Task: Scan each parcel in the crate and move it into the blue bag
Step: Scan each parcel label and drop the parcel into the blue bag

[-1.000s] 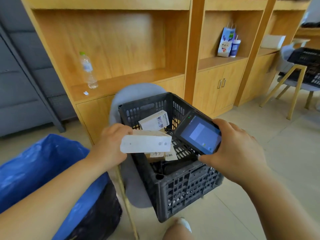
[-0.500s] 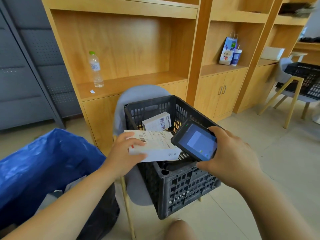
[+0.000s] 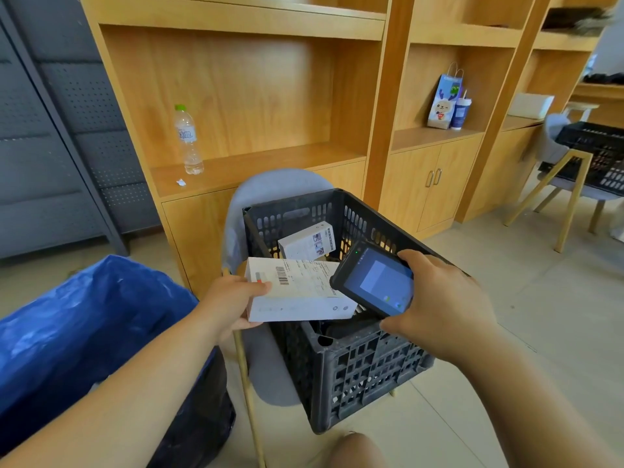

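My left hand [image 3: 231, 300] grips a flat white parcel [image 3: 297, 293] by its left end, label and barcode facing up, above the near left corner of the black plastic crate [image 3: 364, 373]. My right hand [image 3: 442, 298] holds a black handheld scanner [image 3: 374, 282] with a lit screen just over the parcel's right end. Another white boxed parcel [image 3: 307, 244] leans inside the crate behind them. The blue bag [image 3: 84, 329] stands open on the floor at the left, below my left forearm.
The crate sits on a grey chair [image 3: 270, 194] in front of wooden shelving with a water bottle [image 3: 187, 140]. A paper gift bag [image 3: 445, 103] and cup stand on a shelf at right. A second chair with a black crate [image 3: 597, 153] stands far right.
My left hand has turned the parcel from edge-on to flat, label up, and lifted it beside the scanner. The scanner has come over the parcel's right end.
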`<action>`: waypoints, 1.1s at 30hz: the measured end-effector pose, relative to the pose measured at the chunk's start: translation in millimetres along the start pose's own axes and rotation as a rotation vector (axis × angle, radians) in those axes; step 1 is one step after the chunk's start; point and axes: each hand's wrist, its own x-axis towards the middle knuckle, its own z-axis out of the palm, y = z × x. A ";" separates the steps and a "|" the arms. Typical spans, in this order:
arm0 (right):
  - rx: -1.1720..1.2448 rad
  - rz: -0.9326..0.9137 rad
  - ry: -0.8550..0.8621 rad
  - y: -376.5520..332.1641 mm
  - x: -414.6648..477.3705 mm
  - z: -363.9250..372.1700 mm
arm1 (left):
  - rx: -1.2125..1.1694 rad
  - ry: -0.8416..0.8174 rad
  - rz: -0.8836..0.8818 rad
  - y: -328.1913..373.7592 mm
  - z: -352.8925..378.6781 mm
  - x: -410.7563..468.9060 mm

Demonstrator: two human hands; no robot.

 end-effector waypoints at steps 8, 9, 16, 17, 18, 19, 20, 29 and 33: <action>-0.031 -0.067 -0.023 -12.0 2.8 -9.8 | -0.100 0.029 0.103 8.5 -16.8 -8.7; -0.036 -0.079 -0.028 -13.8 3.4 -11.3 | -0.113 0.057 0.150 10.1 -19.3 -9.5; -0.061 -0.176 -0.047 -24.3 6.0 -16.9 | -0.060 0.217 0.473 16.0 -40.8 -7.4; -0.062 -0.187 -0.048 -25.6 6.3 -17.5 | -0.046 0.235 0.498 16.6 -43.5 -6.3; -0.063 -0.196 -0.047 -27.0 6.6 -18.1 | -0.030 0.252 0.521 17.1 -45.9 -5.7; -0.064 -0.202 -0.046 -28.3 6.9 -18.6 | -0.015 0.271 0.539 17.7 -47.7 -5.9; -0.064 -0.206 -0.046 -29.4 7.1 -19.0 | -0.005 0.287 0.550 18.0 -49.4 -6.6; -0.071 -0.233 -0.037 -39.2 6.5 -17.2 | 0.048 0.339 0.584 12.5 -61.3 -11.0; -0.055 -0.257 -0.026 -52.8 8.3 -12.7 | -0.007 0.377 0.558 5.3 -75.6 -18.0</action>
